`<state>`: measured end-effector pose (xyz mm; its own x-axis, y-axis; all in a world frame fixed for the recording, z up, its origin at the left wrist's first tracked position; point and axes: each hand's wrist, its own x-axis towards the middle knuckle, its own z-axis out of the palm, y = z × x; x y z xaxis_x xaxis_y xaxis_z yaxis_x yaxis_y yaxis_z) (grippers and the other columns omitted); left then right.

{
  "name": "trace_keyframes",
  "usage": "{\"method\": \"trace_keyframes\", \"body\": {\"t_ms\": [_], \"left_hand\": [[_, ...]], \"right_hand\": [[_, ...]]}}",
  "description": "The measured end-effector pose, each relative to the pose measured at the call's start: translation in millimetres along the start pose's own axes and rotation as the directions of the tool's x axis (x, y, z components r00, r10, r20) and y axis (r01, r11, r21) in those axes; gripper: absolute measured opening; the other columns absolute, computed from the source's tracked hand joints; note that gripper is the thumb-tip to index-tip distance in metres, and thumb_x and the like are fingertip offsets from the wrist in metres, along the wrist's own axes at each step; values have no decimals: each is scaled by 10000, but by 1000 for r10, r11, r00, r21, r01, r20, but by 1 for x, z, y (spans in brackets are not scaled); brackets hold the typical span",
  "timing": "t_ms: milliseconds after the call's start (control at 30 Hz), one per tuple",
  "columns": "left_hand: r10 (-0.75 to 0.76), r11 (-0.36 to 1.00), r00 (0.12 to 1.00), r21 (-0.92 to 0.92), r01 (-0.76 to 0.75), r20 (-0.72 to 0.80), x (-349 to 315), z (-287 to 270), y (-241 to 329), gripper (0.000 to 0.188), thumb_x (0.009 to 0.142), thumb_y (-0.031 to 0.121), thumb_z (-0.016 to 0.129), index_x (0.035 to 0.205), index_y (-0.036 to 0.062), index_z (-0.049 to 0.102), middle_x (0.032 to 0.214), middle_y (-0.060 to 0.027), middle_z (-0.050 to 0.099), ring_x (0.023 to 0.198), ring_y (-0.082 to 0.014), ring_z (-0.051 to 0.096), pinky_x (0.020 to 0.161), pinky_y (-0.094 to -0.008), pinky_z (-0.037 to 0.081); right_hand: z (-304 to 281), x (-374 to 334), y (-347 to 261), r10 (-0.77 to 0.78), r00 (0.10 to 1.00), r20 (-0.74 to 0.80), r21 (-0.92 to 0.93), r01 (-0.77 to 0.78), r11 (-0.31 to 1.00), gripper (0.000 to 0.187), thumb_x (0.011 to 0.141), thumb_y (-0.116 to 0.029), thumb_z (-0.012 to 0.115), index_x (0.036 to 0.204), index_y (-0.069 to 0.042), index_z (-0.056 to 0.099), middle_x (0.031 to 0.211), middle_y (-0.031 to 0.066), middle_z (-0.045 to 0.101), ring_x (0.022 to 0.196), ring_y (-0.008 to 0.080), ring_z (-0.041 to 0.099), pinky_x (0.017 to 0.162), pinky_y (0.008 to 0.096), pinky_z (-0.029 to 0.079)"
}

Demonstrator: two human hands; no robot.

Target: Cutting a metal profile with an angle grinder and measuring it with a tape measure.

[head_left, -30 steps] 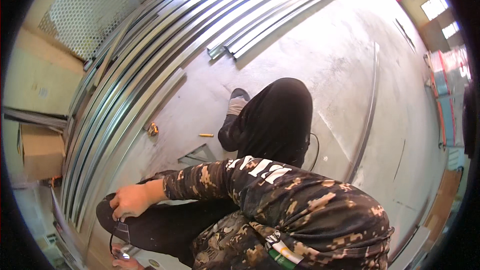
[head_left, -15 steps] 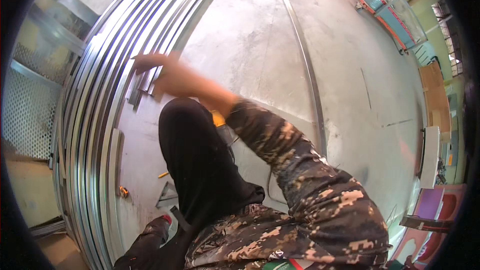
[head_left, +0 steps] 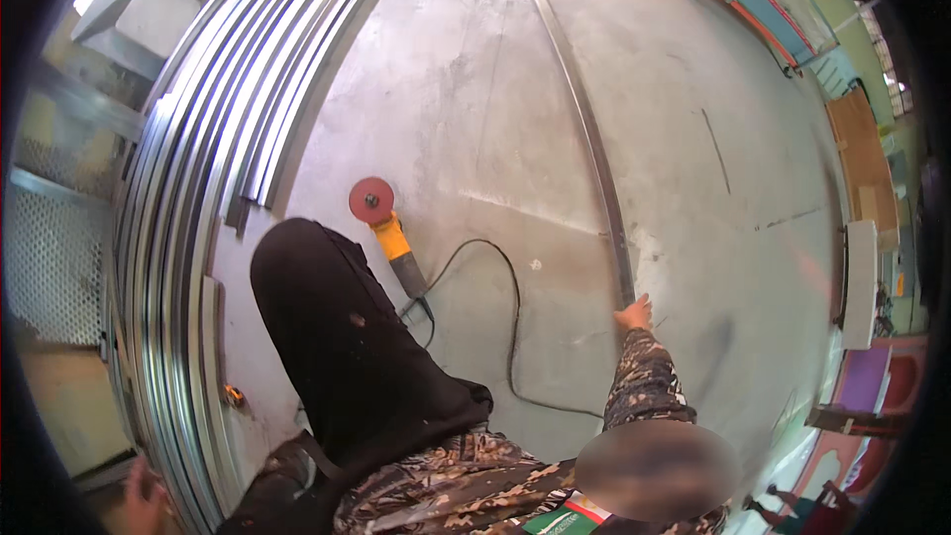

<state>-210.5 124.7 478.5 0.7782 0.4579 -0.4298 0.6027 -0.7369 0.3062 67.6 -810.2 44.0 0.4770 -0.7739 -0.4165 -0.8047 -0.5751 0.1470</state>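
My right hand (head_left: 637,312) is at the near end of a long metal bar (head_left: 591,139) on the floor, its fingers closed around that end. My left hand (head_left: 144,502) shows at the lower left edge, beside the long metal bars, fingers apart and nothing visible in them. An angle grinder (head_left: 394,238) with a yellow and grey body and a reddish disc lies on the floor, just right of my raised black-clad knee (head_left: 307,277). Its black cord (head_left: 513,317) curves across the floor toward my right sleeve.
Several shiny metal bars (head_left: 213,129) lie side by side along the left. A small orange and black object (head_left: 234,396) rests beside them. Perforated metal sheet (head_left: 59,263) stands at far left. A wheeled cart (head_left: 768,15) is at the far right; brown boards (head_left: 864,159) line the right wall.
My right hand has swung from above the left-hand bars to the lone bar's near end on the right. The grinder and cord have come into full view. My left hand now shows at lower left.
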Motion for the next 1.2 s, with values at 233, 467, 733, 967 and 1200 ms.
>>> {"method": "trace_keyframes", "body": {"t_ms": [233,467,733,967,1200], "left_hand": [[-46,973,990,218,74,-130,87,-65,5,566,913,94,666,1459,109,516,1152,-107,603,1025,-220,589,939,-354,476],[71,969,996,239,-58,-47,77,2,127,617,853,110,747,1433,114,537,1120,-115,642,993,-232,639,890,-371,514],[187,963,981,189,-194,51,86,15,187,651,811,196,813,1401,85,561,1149,-165,685,990,-295,664,891,-400,530],[488,835,860,207,-509,150,127,34,268,624,833,285,803,1365,53,573,1217,-189,660,1097,-337,635,976,-414,493],[754,601,620,156,-784,217,127,50,371,602,879,326,767,1359,27,560,1264,-221,632,1163,-374,601,1011,-429,462]], "right_hand": [[44,-2,37,-81,997,-10,31,81,996,854,760,-406,845,1408,-50,418,1452,194,477,1325,385,495,1034,495,478],[51,-26,20,-178,982,61,31,177,984,695,710,-356,875,1253,-34,584,1238,174,644,1127,373,631,977,462,512],[43,-69,-12,-279,947,-160,602,318,733,463,610,-194,779,973,48,624,873,189,692,815,333,692,755,421,544],[-78,-99,-53,-340,931,-135,690,334,643,357,614,-268,797,735,36,657,694,121,670,651,227,648,622,384,518],[-176,-50,-116,-643,754,-134,834,436,338,185,811,-166,712,895,-16,641,717,28,572,554,155,558,506,335,489]]}}
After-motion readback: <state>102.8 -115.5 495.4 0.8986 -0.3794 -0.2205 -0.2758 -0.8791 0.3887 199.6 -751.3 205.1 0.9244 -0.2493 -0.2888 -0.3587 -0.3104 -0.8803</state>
